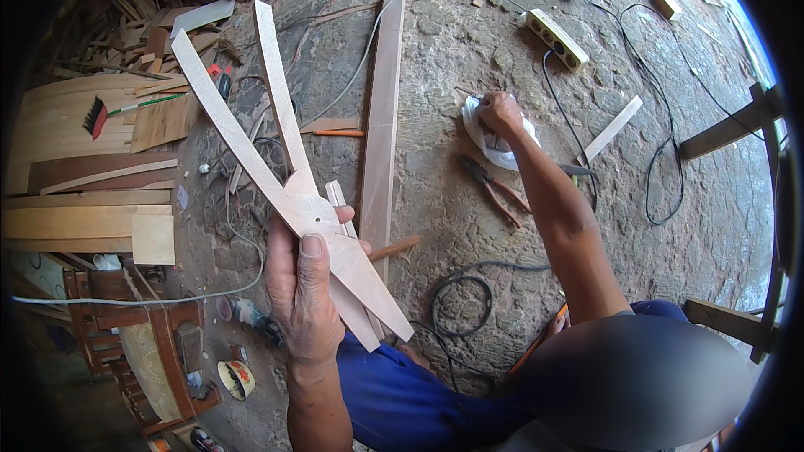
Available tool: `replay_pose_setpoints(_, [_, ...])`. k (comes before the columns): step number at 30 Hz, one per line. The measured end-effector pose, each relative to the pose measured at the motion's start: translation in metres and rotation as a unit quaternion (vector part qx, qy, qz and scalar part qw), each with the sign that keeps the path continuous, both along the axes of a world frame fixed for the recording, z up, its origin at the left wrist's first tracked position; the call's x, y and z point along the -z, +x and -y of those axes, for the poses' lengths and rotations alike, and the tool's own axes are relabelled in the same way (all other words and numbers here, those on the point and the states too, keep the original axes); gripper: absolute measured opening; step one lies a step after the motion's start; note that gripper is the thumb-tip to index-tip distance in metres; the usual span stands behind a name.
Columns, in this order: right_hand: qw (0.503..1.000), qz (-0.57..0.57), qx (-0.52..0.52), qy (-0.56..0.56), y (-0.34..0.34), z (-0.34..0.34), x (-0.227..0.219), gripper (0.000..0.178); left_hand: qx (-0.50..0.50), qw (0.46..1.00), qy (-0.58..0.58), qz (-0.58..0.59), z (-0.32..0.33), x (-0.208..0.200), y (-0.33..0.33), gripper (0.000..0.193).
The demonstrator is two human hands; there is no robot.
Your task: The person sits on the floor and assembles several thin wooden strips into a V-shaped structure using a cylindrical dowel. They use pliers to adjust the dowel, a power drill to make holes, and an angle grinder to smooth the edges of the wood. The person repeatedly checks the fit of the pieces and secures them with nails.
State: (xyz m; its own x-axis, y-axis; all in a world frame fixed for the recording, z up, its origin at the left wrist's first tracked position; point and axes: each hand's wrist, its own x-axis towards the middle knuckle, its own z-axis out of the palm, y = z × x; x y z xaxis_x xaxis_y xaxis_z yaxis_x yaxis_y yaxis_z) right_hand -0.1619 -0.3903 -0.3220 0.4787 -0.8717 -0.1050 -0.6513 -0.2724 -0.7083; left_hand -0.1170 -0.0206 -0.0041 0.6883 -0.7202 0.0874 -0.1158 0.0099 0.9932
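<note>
My left hand (303, 297) holds a pair of crossed, pale wooden legs (239, 138), thumb on top beside a small dark hole and fingers wrapped beneath. The legs spread apart at the far end, like an open pair of scissors, and taper at the near end. A short pale wooden strip (336, 194) shows behind them. Farther right, my right hand (502, 113) is down in a white plastic bag (497, 153), fingers bunched; their tips and the bag's contents are hidden. Pliers (492, 191) with reddish handles lie just nearer than the bag.
A long board (381, 130) lies on the rough ground between my hands. A power strip (557, 40), loose cables (662, 130) and a wood strip (611, 130) are at right. Wood scraps (138, 29), a brush (98, 117) and planks (84, 222) fill the left. A blurred oval covers the lower right.
</note>
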Motion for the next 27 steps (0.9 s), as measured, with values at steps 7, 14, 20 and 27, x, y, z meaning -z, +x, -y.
replay_pose_setpoints(7, [0.983, 0.116, 0.003, 0.142, -0.022, 0.017, 0.008, 0.034, -0.007, 1.0, 0.002, 0.016, 0.003, -0.001, -0.005, 0.048])
replay_pose_setpoints(14, [0.979, 0.082, -0.01, 0.188, -0.041, 0.015, -0.005, 0.031, 0.001, 1.0, -0.004, 0.021, 0.007, -0.002, -0.011, 0.048])
replay_pose_setpoints(20, [0.999, -0.007, -0.029, -0.045, -0.039, -0.02, -0.003, 0.024, 0.009, 1.0, -0.002, 0.023, 0.008, -0.003, -0.014, 0.048])
replay_pose_setpoints(27, [0.978, -0.1, -0.143, -0.117, -0.028, -0.067, 0.017, 0.035, 0.004, 1.0, -0.006, 0.014, 0.008, -0.003, -0.014, 0.049])
